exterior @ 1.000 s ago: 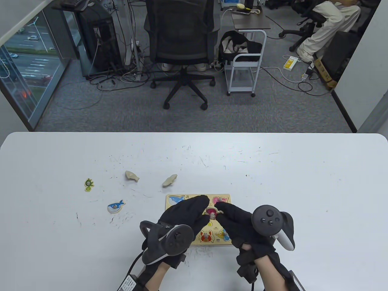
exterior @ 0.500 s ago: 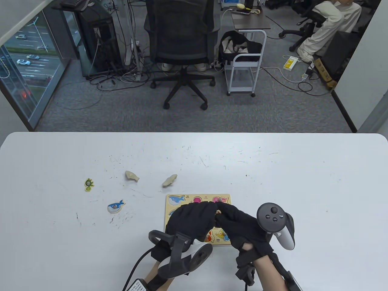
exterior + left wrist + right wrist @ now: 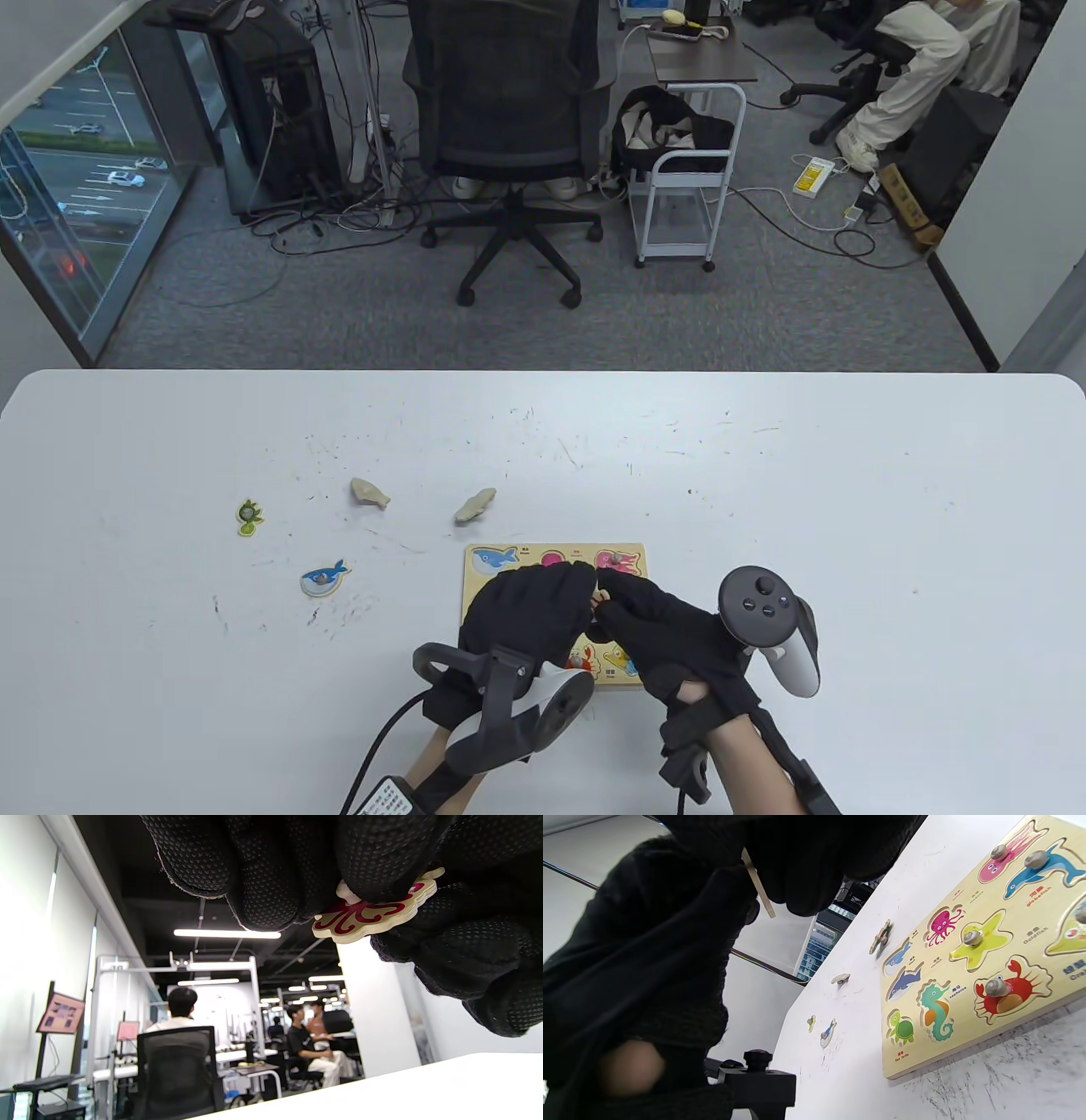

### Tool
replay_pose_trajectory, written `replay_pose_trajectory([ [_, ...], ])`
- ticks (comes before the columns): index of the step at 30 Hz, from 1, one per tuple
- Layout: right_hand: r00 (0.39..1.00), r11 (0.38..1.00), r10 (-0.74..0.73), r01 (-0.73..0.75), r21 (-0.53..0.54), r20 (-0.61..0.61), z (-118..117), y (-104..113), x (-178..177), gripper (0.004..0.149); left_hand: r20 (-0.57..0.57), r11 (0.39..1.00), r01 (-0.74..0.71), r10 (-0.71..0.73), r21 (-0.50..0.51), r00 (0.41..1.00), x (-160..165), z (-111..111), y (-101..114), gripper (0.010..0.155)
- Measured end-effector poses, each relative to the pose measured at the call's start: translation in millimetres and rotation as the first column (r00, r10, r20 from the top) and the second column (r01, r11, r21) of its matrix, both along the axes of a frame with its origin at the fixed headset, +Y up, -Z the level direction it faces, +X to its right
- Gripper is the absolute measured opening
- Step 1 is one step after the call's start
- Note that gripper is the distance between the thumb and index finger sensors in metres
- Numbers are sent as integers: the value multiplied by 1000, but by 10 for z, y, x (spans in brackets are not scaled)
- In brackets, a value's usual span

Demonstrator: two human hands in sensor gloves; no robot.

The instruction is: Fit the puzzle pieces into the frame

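The wooden puzzle frame (image 3: 551, 560) lies on the white table, partly under both hands; it also shows in the right wrist view (image 3: 1022, 950). My left hand (image 3: 530, 611) and right hand (image 3: 653, 624) meet above its middle. Together their fingers pinch a cream piece with red swirls (image 3: 373, 914), held clear of the board; it shows edge-on in the right wrist view (image 3: 758, 887) and as a sliver in the table view (image 3: 600, 597). Starfish (image 3: 980, 938) and crab (image 3: 1009, 988) pieces sit in the frame.
Loose pieces lie left of the frame: a green turtle (image 3: 249, 517), a blue whale (image 3: 325, 578) and two face-down beige pieces (image 3: 370, 492) (image 3: 474, 505). An office chair (image 3: 509, 127) stands beyond the table's far edge.
The piece with the peg was on the frame's middle under my right fingers; now both hands hold it lifted off the board. My left hand has rolled, turning its tracker downward.
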State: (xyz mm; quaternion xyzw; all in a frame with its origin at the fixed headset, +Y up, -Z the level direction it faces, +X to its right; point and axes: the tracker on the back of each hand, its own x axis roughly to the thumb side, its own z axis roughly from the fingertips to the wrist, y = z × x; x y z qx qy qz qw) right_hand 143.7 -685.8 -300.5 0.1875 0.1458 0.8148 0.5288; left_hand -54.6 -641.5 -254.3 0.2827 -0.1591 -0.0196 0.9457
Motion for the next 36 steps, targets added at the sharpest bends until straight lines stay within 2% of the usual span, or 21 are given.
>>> replay_pose_trajectory([
  [11,998,1000,-17,16,-8,-62,4,67,23,57,19,997,-60,61,-52,998,-56,-40,91,45],
  [14,999,997,36,-34,67,-25,33,157,79,58,10,993,-79,81,-84,997,-74,-106,102,45],
  [17,985,971,156,-167,172,76,79,270,159,59,-5,991,-34,34,-130,999,-52,-200,58,45],
  [23,907,891,321,-387,237,273,140,401,313,62,-22,971,48,-55,-234,998,19,-452,28,45],
  [26,826,819,417,-523,237,381,145,429,388,64,-54,956,106,-125,-272,991,80,-587,56,45],
  [29,704,722,514,-664,196,490,136,425,447,65,-76,939,172,-203,-298,976,170,-738,67,45],
  [31,646,677,553,-717,168,527,121,409,473,65,-79,922,217,-255,-321,964,238,-847,44,45],
  [33,625,664,570,-732,149,534,101,390,499,65,-95,904,261,-309,-340,946,299,-958,-3,45],
  [36,648,694,554,-706,141,523,79,367,532,65,-115,869,323,-390,-375,914,386,-1141,-124,45],
])
